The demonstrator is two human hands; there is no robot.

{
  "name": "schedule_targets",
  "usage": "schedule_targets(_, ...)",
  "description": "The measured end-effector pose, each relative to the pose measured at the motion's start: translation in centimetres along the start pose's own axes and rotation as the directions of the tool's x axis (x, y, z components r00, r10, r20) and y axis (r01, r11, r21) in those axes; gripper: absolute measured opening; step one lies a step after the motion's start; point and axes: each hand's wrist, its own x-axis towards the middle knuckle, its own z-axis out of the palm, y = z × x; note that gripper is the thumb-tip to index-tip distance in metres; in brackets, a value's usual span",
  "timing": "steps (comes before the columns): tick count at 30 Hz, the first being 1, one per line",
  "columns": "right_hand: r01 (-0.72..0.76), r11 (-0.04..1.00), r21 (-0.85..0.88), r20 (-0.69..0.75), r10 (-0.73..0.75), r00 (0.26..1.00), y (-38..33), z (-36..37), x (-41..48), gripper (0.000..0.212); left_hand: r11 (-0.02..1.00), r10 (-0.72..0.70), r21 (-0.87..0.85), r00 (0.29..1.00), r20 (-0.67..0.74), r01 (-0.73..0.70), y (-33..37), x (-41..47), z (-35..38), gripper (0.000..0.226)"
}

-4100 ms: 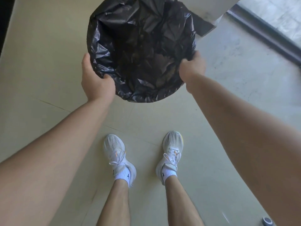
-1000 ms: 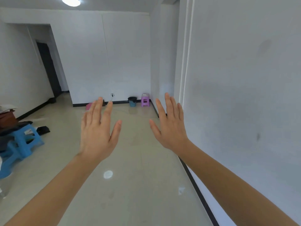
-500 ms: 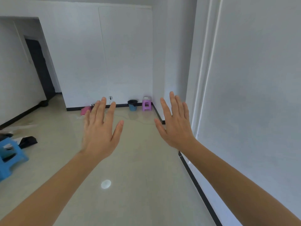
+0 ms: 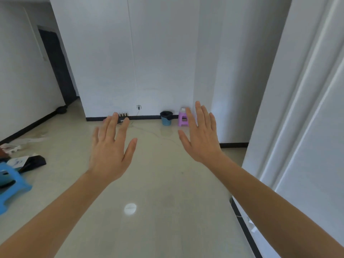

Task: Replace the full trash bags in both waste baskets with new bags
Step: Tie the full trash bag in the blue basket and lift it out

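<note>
Against the foot of the far wall stands a blue basket (image 4: pixel 166 121), upright, a black bag (image 4: pixel 166 114) folded over its rim, with a purple stool (image 4: pixel 183 119) just beside it on the right. Both hands are raised in front with fingers straight and spread, palms turned away: the left hand (image 4: pixel 109 151) and the right hand (image 4: pixel 202 138) hold and touch nothing. The basket lies straight ahead, well apart from them, seen in the gap between the two and a little nearer the right hand's line. Reaching it likely means crossing the glossy floor (image 4: pixel 158 183) first; the right hand would probably meet the rim sooner. Whether the bag is full cannot be told from here.
</note>
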Motion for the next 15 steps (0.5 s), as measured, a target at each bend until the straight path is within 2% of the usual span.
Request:
schedule_targets(4,0.064,0.998,-0.022,0.018,-0.064,0.998,-1.1,11.7,8.0,0.068,0.999,-0.041,0.010,0.999,0.023,0.041,-7.0,6.1,9.5,0.065)
schedule_targets(8,0.069,0.996,-0.063,0.086,-0.064,0.994,-1.3,21.9,16.7,0.069,0.998,-0.057,0.003,0.997,0.046,0.057,-13.4,14.6,17.9,0.065)
schedule_targets(11,0.085,0.993,-0.079,0.104,-0.077,0.992,0.1,27.3,24.1,0.069,1.000,-0.011,0.015,0.998,0.054,0.010,-17.2,22.2,23.3,0.065)
schedule_targets(15,0.005,0.998,-0.057,0.085,0.000,0.996,3.9,34.1,32.3,0.069,0.998,0.065,-0.016,0.996,0.062,-0.064,-20.1,32.1,31.2,0.064)
